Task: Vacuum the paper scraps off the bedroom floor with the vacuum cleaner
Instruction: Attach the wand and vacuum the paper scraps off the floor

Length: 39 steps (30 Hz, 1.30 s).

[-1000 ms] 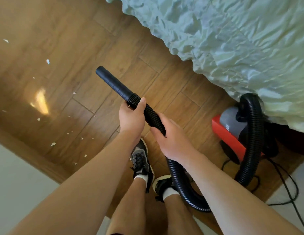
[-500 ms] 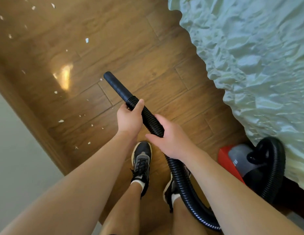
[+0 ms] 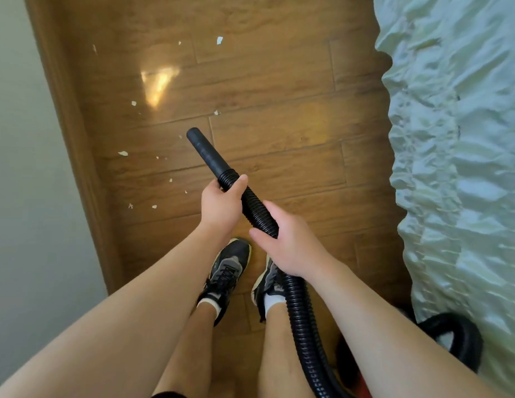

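Observation:
I hold a black ribbed vacuum hose with both hands. My left hand grips it just behind the smooth black nozzle, which points up-left above the wooden floor. My right hand grips the hose a little further back. Several white paper scraps lie on the floor ahead and to the left of the nozzle, one larger scrap farther off. The vacuum's red body is only a sliver at the bottom right, behind the hose loop.
A bed with crumpled pale blue bedding runs along the right side. A wooden skirting board and a pale wall bound the floor on the left. My feet in black trainers stand below the hands.
The view has turned left, so the bed shifted to the right edge and the vacuum body slid nearly out of view. The scraps now lie straight ahead. Both hands keep the same grip.

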{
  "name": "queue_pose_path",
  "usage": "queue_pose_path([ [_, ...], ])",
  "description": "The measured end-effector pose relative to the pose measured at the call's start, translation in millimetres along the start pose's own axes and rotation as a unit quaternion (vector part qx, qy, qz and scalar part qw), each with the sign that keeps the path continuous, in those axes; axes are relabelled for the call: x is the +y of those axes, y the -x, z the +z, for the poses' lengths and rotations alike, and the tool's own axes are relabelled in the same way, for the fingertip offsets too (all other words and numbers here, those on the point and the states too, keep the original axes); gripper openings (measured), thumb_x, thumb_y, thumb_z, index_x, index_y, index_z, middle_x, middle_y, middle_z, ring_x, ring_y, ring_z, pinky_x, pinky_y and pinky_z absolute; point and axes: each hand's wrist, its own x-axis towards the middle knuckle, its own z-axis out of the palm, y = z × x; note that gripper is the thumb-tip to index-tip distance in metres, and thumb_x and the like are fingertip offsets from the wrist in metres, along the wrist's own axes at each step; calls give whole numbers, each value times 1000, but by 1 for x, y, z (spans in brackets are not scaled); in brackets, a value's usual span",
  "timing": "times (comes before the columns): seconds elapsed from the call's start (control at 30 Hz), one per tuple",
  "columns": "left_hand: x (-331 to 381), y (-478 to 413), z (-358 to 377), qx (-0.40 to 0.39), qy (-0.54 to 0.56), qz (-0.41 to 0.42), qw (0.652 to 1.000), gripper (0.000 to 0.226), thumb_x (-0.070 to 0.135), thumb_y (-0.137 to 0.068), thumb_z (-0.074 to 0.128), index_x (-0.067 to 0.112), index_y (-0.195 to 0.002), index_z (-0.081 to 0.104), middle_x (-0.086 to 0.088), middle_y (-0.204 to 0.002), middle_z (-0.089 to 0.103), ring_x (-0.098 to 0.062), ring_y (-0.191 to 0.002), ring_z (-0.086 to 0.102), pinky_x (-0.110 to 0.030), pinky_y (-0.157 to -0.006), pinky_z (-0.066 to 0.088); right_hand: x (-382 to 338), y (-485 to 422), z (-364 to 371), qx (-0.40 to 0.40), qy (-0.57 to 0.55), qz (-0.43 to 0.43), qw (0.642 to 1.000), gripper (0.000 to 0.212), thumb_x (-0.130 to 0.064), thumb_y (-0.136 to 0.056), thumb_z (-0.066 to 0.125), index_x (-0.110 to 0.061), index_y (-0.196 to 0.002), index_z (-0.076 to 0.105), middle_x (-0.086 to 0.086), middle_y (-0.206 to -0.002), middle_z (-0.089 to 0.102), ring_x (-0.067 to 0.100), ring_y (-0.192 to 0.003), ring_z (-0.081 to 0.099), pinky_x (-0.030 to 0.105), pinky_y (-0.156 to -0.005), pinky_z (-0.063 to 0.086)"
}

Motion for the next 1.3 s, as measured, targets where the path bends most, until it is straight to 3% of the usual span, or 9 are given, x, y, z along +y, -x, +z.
queue_pose_path([
  [0.2,-12,-5,-8,20,62,-52,997,25,34,-98,65,10,-108,64,-6,-97,67,-25,-93,66,-50,-96,56,-5,-14,2,-36,33,20,999,27,-38,-99,55,-30,-125,55,2,-81,64,24,-65,61,34,-55,47],
  [0.4,-39,-3,-18,38,119,-108,986,36,41,-98,64,5,-107,65,-9,-98,69,-31,-100,70,-50,-98,55,-11,-15,21,-61,62,59,994,14,-39,-99,53,-27,-95,56,0,-75,61,19,-58,57,33,-53,45],
  [0.57,-56,-10,-37,5,152,-153,976,34,35,-100,63,3,-112,63,-16,-114,69,-34,-109,67,-51,-100,54,-11,-17,39,-74,91,81,990,13,-40,-100,52,-28,-99,57,-1,-81,63,17,-64,58,27,-54,41],
  [0.73,-73,-19,-54,-36,224,-190,955,25,15,-106,51,0,-124,54,-17,-117,62,-31,-104,62,-41,-80,54,-5,-28,63,-66,106,102,987,16,-42,-99,52,-29,-104,60,0,-83,66,21,-71,64,35,-59,49],
  [0.87,-87,-28,-65,-90,222,-185,953,14,7,-101,53,1,-113,56,-13,-99,59,-25,-89,60,-34,-66,54,2,-39,82,-44,91,127,987,20,-45,-96,52,-28,-90,62,3,-80,70,26,-72,69,46,-67,61],
  [0.93,-96,-35,-68,-82,226,-180,954,20,6,-101,54,-3,-118,57,-14,-99,59,-24,-87,62,-31,-62,55,8,-44,91,-41,88,140,985,22,-46,-96,52,-28,-88,62,3,-80,70,27,-73,70,48,-68,62],
  [1.17,-121,-51,-74,-67,229,-159,958,28,11,-103,55,-2,-129,55,-17,-110,64,-28,-95,67,-29,-61,59,15,-63,110,-45,104,163,980,21,-42,-100,52,-26,-89,61,4,-83,70,25,-75,70,36,-64,58],
  [1.3,-125,-61,-82,-56,251,-147,955,30,12,-102,56,2,-131,55,-17,-114,65,-28,-101,67,-30,-69,59,10,-74,117,-55,97,160,981,19,-40,-101,53,-26,-92,62,5,-85,69,25,-76,71,37,-65,59],
])
